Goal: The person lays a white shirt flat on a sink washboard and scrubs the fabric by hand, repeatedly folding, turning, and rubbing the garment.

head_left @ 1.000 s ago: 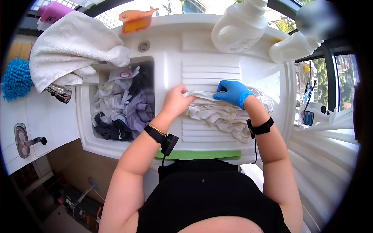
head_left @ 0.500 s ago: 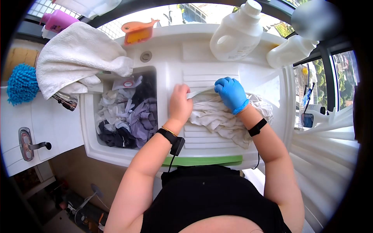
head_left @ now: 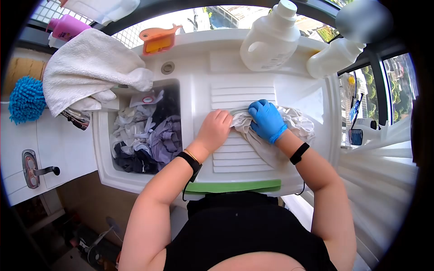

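A wet-looking white garment [head_left: 258, 143] lies bunched across the ribbed washboard [head_left: 236, 161] of the sink unit. My left hand [head_left: 216, 128], bare, has its fingers closed on the garment's left end. Close beside it, my right hand [head_left: 267, 121], in a blue glove, curls its fingers round the cloth and presses it onto the ribs. Its fingertips are partly hidden in the folds. The rest of the garment spreads out to the right, past my right wrist.
On the left, the basin [head_left: 102, 149] holds white, purple and dark laundry [head_left: 165, 137]. A white towel [head_left: 92, 63] hangs by it. Along the back stand an orange whale-shaped soap holder [head_left: 159, 39] and two white jugs, one large [head_left: 271, 40], one smaller [head_left: 332, 58]. A green strip [head_left: 235, 186] lines the front edge.
My left hand has moved right and slightly down, and my right hand slightly down. The stretched cloth edge between them is now bunched, and the garment's lower part has shifted, baring more ribs.
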Available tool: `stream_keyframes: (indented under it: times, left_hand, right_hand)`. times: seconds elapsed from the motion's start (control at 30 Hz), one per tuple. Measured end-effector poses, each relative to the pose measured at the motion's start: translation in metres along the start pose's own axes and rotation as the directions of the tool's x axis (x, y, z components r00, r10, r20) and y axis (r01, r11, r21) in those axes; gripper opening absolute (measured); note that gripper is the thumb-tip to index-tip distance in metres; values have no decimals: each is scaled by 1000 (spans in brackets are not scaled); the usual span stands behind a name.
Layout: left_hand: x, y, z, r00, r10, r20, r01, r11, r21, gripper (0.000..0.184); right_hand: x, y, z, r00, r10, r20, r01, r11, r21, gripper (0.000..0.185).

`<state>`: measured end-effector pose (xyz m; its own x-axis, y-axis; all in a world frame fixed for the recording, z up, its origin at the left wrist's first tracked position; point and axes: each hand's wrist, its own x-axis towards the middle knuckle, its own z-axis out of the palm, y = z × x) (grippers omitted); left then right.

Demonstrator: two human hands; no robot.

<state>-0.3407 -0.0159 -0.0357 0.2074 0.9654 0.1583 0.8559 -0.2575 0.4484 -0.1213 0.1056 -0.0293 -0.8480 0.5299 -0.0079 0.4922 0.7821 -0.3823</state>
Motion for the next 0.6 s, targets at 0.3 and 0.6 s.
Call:
stream_keyframes:
  times: [0.3, 0.6]
  left_hand:
    - [-1, 15, -8, 986, -111, -122, 131, 977, 171, 22]
    - [23, -27, -3, 996, -78, -48, 85, 984, 158, 27]
  right_hand:
    - [-17, -54, 11, 966, 129, -223, -153, 984, -93, 56]
    - [27, -14, -2, 998, 65, 2, -64, 994, -86, 36]
